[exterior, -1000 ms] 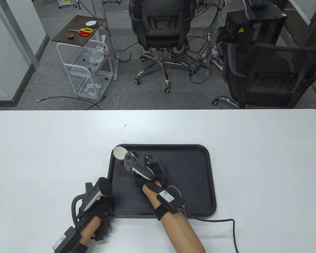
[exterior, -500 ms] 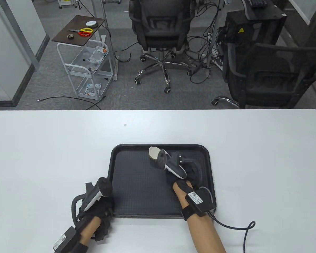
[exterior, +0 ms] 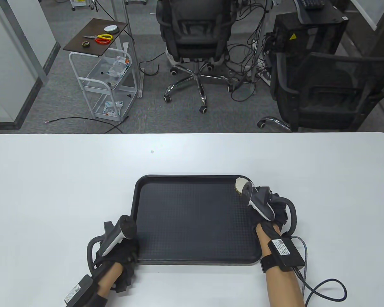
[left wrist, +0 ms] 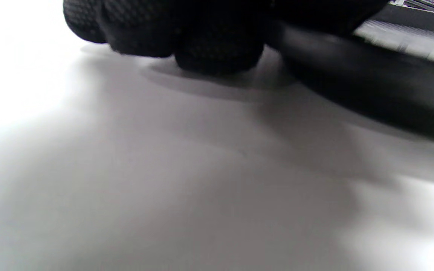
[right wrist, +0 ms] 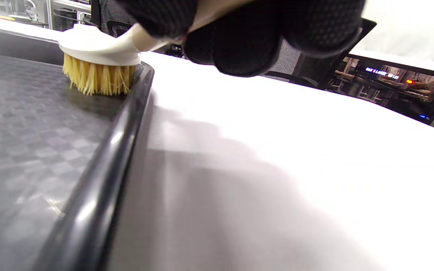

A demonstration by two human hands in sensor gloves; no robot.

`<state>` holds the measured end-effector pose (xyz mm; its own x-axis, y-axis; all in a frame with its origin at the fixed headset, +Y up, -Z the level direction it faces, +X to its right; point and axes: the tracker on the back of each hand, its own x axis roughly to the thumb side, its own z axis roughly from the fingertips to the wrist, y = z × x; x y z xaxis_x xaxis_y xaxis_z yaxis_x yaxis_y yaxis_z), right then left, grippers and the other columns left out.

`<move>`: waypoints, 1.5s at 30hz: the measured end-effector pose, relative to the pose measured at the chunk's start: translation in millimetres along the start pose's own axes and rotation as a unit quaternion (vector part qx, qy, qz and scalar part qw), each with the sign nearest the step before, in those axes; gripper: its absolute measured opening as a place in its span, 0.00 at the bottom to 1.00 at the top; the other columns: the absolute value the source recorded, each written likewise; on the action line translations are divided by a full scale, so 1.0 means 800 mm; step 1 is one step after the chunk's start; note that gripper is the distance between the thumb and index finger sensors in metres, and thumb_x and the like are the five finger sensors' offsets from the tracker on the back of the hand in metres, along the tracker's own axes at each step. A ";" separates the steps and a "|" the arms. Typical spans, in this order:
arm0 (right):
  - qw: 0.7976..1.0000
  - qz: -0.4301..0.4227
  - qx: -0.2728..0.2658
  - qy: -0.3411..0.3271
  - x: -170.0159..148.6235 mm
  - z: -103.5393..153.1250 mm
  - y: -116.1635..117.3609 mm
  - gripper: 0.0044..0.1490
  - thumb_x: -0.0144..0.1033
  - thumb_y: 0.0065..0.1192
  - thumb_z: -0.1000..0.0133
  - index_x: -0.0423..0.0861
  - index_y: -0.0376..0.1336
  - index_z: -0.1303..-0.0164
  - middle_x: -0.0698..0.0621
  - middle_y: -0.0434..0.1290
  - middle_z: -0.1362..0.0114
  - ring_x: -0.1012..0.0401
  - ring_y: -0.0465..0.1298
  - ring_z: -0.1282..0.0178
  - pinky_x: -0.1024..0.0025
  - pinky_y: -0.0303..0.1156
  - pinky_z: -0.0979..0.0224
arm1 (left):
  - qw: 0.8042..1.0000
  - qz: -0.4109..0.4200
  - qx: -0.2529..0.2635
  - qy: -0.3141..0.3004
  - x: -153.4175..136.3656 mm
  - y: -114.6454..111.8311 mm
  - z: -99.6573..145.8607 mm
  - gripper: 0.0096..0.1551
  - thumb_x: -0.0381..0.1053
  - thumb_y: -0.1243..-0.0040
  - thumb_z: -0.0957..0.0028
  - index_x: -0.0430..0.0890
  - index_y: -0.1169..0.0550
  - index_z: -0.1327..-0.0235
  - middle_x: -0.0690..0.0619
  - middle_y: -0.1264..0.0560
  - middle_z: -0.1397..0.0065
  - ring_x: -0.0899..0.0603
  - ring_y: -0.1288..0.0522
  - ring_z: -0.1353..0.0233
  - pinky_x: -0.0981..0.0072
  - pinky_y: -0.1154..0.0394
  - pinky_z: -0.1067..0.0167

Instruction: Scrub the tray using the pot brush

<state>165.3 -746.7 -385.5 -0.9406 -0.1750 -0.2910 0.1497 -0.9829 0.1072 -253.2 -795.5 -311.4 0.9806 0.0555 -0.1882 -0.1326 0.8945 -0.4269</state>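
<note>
A black textured tray (exterior: 195,220) lies on the white table near the front edge. My right hand (exterior: 268,204) grips the white handle of the pot brush (exterior: 240,184); its yellow bristles (right wrist: 96,79) press on the tray floor at the far right corner, against the rim (right wrist: 119,131). My left hand (exterior: 120,249) rests at the tray's near left corner; in the left wrist view its gloved fingers (left wrist: 217,49) sit curled on the table beside the tray's edge (left wrist: 371,86). Whether they clasp the rim is hidden.
The white table (exterior: 51,192) extends to both sides of the tray. A cable (exterior: 326,287) trails from my right wrist over the table at the near right. Office chairs (exterior: 195,41) and a cart (exterior: 105,73) stand on the floor beyond the far edge.
My right hand has swept the brush along the tray's far side from the far left corner to the far right corner. My left hand and the tray have stayed in place.
</note>
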 end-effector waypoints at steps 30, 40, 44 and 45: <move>0.972 -0.076 0.016 -0.220 0.262 0.094 -0.025 0.36 0.34 0.59 0.44 0.60 0.55 0.24 0.51 0.66 0.23 0.55 0.75 0.35 0.53 0.73 0.32 | 1.000 -0.003 -0.001 0.001 0.000 -0.001 -0.001 0.47 0.60 0.45 0.51 0.45 0.50 0.26 0.52 0.23 0.61 0.46 0.24 0.59 0.47 0.31 0.39; 0.985 -0.054 0.014 -0.161 0.151 0.062 -0.012 0.35 0.32 0.60 0.46 0.58 0.58 0.26 0.49 0.68 0.25 0.54 0.77 0.37 0.51 0.74 0.35 | 1.000 -0.003 -0.001 0.001 0.000 -0.001 -0.001 0.47 0.60 0.45 0.51 0.45 0.50 0.26 0.52 0.23 0.61 0.46 0.24 0.59 0.47 0.31 0.39; 0.993 -0.030 0.017 -0.116 0.088 0.046 -0.009 0.35 0.32 0.61 0.46 0.58 0.59 0.26 0.49 0.69 0.25 0.53 0.77 0.37 0.51 0.74 0.36 | 1.000 -0.003 0.000 0.001 0.000 -0.001 -0.001 0.47 0.60 0.45 0.51 0.45 0.50 0.26 0.52 0.23 0.61 0.46 0.24 0.59 0.47 0.31 0.39; 0.994 -0.028 0.023 -0.100 0.067 0.041 -0.007 0.35 0.31 0.61 0.46 0.58 0.59 0.26 0.48 0.69 0.26 0.53 0.77 0.37 0.51 0.74 0.36 | 1.000 -0.003 0.000 0.001 0.000 -0.001 -0.001 0.47 0.60 0.45 0.51 0.45 0.50 0.26 0.52 0.23 0.61 0.46 0.24 0.59 0.47 0.31 0.39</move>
<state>104.0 -748.4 -370.8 -0.9896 -0.1008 -0.1025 0.0860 -0.9864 0.1400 -253.1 -796.9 -311.7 0.9811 0.0498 -0.1871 -0.1271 0.8945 -0.4286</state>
